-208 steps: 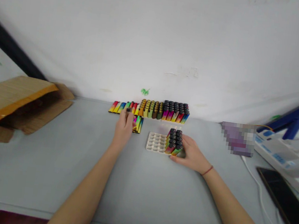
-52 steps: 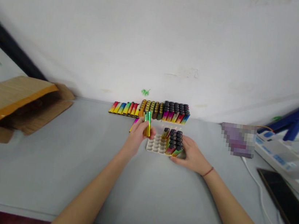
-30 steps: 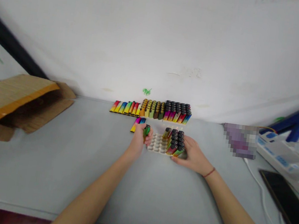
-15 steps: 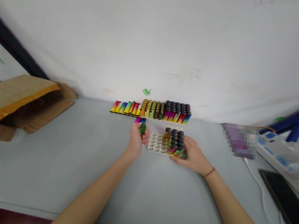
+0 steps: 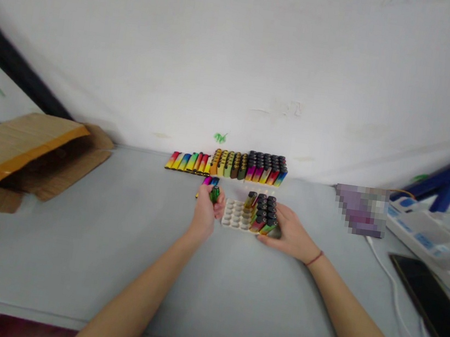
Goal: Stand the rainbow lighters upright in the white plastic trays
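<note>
My left hand [image 5: 203, 218] is closed around a green lighter [image 5: 215, 194] with a dark top, just left of a white tray [image 5: 237, 227] with round holes. Several upright lighters [image 5: 265, 212] with black tops fill the tray's right part, and a yellowish lighter [image 5: 250, 200] stands at its back. The left holes are bare. Against the tray's right side, my right hand [image 5: 293, 235] grips the edge, with the thumb at the front corner and some fingers hidden behind the lighters. Beyond my left hand lie a few loose pink and blue lighters [image 5: 207, 180], partly covered.
By the wall stand a block of yellow-to-brown lighters [image 5: 229, 164] and a block of black-topped ones [image 5: 267, 169]. Colourful lighters [image 5: 186, 162] lie in a row beside them. An open cardboard box [image 5: 32, 148] is at left; a phone [image 5: 428, 306], cables and power strips [image 5: 428, 231] at right.
Almost nothing differs. My left hand holds the green lighter in nearly the same spot, and a bit more of the pink lighter behind it shows. My right hand stays on the tray.
</note>
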The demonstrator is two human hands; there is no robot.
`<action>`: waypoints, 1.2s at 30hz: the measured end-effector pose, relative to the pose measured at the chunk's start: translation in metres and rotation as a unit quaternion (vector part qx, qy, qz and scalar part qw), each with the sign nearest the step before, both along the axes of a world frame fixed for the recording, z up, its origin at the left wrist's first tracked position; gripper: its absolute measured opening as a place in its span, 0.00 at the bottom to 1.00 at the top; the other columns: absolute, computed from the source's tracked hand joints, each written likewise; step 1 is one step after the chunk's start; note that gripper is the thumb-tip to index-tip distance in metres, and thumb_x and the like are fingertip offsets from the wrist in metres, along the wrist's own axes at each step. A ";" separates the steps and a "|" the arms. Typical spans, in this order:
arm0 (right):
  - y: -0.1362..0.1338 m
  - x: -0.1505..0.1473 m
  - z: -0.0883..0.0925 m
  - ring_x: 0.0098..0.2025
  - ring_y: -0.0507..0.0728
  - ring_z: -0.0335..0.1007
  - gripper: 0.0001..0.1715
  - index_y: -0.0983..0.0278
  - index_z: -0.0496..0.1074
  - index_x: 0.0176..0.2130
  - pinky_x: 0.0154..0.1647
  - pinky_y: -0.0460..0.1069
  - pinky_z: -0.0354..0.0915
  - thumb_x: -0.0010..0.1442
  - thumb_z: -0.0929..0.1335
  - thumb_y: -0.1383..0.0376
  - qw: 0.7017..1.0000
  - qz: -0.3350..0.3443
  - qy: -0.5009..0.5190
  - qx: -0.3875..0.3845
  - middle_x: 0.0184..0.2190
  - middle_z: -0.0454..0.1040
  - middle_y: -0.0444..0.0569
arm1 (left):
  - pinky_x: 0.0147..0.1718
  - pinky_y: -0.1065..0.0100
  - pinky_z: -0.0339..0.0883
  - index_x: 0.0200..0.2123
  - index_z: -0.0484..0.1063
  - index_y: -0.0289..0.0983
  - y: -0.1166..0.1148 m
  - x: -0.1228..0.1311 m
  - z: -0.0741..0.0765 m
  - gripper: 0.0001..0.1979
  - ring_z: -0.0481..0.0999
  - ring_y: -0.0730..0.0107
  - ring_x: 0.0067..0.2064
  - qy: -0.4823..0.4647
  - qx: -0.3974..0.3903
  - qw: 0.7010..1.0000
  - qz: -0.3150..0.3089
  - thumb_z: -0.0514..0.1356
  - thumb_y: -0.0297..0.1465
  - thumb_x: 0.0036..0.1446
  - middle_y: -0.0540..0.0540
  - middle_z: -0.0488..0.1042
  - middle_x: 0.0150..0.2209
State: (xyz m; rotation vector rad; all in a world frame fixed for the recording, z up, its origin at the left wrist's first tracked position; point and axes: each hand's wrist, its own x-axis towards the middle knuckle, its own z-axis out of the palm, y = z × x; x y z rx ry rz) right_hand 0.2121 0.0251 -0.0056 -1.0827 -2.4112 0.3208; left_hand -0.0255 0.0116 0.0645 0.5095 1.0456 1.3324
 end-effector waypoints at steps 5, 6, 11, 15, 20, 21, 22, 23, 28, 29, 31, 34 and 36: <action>0.000 0.000 0.001 0.60 0.70 0.65 0.44 0.65 0.61 0.63 0.62 0.65 0.61 0.56 0.70 0.47 1.000 0.005 0.003 0.005 0.60 0.68 0.63 | 0.14 0.77 0.46 0.18 0.55 0.39 0.001 0.003 -0.003 0.25 0.48 0.81 0.14 -0.006 0.014 1.000 0.000 0.46 0.47 0.62 0.57 0.48 0.14; 0.000 0.000 0.002 0.60 0.70 0.65 0.44 0.65 0.60 0.64 0.62 0.65 0.61 0.56 0.70 0.47 1.000 0.006 0.003 0.006 0.60 0.68 0.63 | 0.14 0.77 0.47 0.20 0.56 0.39 0.002 0.004 -0.005 0.25 0.49 0.81 0.14 0.001 0.020 1.000 -0.006 0.47 0.49 0.61 0.57 0.50 0.15; 0.000 0.000 0.002 0.61 0.70 0.64 0.45 0.65 0.60 0.64 0.62 0.65 0.60 0.57 0.70 0.46 1.000 0.003 0.003 0.004 0.60 0.68 0.63 | 0.17 0.76 0.51 0.34 0.63 0.40 0.004 0.006 -0.024 0.14 0.56 0.77 0.17 0.115 0.115 0.987 -0.013 0.53 0.45 0.61 0.58 0.59 0.18; 0.000 0.000 0.002 0.60 0.70 0.65 0.45 0.64 0.60 0.64 0.62 0.65 0.60 0.56 0.70 0.46 1.000 0.005 0.005 0.004 0.60 0.68 0.62 | 0.32 0.71 0.67 0.43 0.66 0.40 0.003 0.006 -0.036 0.10 0.71 0.73 0.30 0.256 0.219 0.941 -0.011 0.55 0.39 0.63 0.50 0.71 0.33; -0.001 -0.001 0.002 0.60 0.70 0.65 0.44 0.66 0.61 0.63 0.62 0.65 0.61 0.56 0.71 0.46 1.000 0.004 0.004 0.004 0.59 0.68 0.63 | 0.52 0.63 0.65 0.42 0.74 0.39 0.003 0.003 -0.037 0.10 0.73 0.63 0.47 0.380 0.288 0.879 -0.011 0.59 0.36 0.60 0.44 0.76 0.43; -0.001 -0.001 0.002 0.60 0.70 0.65 0.44 0.66 0.61 0.63 0.62 0.65 0.61 0.56 0.71 0.47 1.000 0.004 0.005 0.004 0.59 0.68 0.64 | 0.52 0.62 0.65 0.43 0.75 0.39 0.004 0.002 -0.036 0.10 0.74 0.63 0.47 0.387 0.284 0.877 -0.019 0.60 0.36 0.60 0.44 0.77 0.42; -0.001 -0.001 0.002 0.60 0.69 0.65 0.44 0.66 0.60 0.63 0.62 0.65 0.61 0.56 0.71 0.47 1.000 0.003 0.006 0.004 0.59 0.68 0.63 | 0.52 0.62 0.65 0.43 0.75 0.39 0.004 0.001 -0.035 0.10 0.74 0.62 0.46 0.390 0.278 0.877 -0.026 0.60 0.35 0.59 0.44 0.77 0.42; -0.001 -0.001 0.002 0.60 0.69 0.65 0.44 0.65 0.60 0.63 0.62 0.66 0.60 0.56 0.71 0.47 1.000 0.002 0.007 0.004 0.60 0.68 0.63 | 0.52 0.61 0.65 0.43 0.76 0.40 0.004 0.000 -0.034 0.10 0.74 0.62 0.46 0.391 0.271 0.879 -0.034 0.61 0.35 0.59 0.44 0.78 0.43; -0.001 -0.001 0.003 0.61 0.70 0.65 0.44 0.64 0.60 0.64 0.62 0.66 0.60 0.57 0.70 0.47 1.000 0.005 0.009 0.003 0.59 0.68 0.62 | 0.54 0.60 0.65 0.40 0.79 0.40 0.004 0.000 -0.031 0.09 0.76 0.58 0.48 0.373 0.259 0.888 -0.065 0.63 0.34 0.55 0.44 0.80 0.43; -0.001 -0.001 0.003 0.60 0.70 0.65 0.44 0.64 0.60 0.64 0.61 0.66 0.61 0.57 0.70 0.47 1.000 0.005 0.008 0.003 0.59 0.68 0.62 | 0.54 0.60 0.65 0.39 0.80 0.40 0.004 0.000 -0.031 0.09 0.76 0.58 0.48 0.372 0.262 0.888 -0.069 0.63 0.34 0.55 0.44 0.81 0.43; -0.001 -0.001 0.003 0.60 0.70 0.65 0.43 0.64 0.61 0.63 0.61 0.66 0.61 0.57 0.70 0.47 1.000 0.006 0.007 0.003 0.59 0.69 0.62 | 0.54 0.60 0.65 0.39 0.80 0.40 0.004 0.001 -0.030 0.08 0.77 0.58 0.48 0.377 0.269 0.883 -0.075 0.63 0.33 0.55 0.43 0.81 0.43; -0.001 -0.001 0.002 0.60 0.69 0.65 0.43 0.64 0.61 0.63 0.61 0.65 0.61 0.57 0.71 0.47 1.000 0.007 0.006 0.005 0.59 0.69 0.62 | 0.54 0.60 0.65 0.40 0.80 0.41 0.003 0.000 -0.029 0.09 0.77 0.58 0.46 0.398 0.281 0.869 -0.083 0.63 0.33 0.56 0.44 0.81 0.44; -0.001 -0.001 0.002 0.60 0.69 0.65 0.43 0.65 0.61 0.63 0.62 0.65 0.61 0.57 0.71 0.47 1.000 0.007 0.007 0.005 0.59 0.68 0.63 | 0.52 0.60 0.66 0.42 0.80 0.42 0.003 -0.001 -0.028 0.10 0.77 0.60 0.44 0.419 0.287 0.857 -0.083 0.63 0.33 0.56 0.44 0.81 0.44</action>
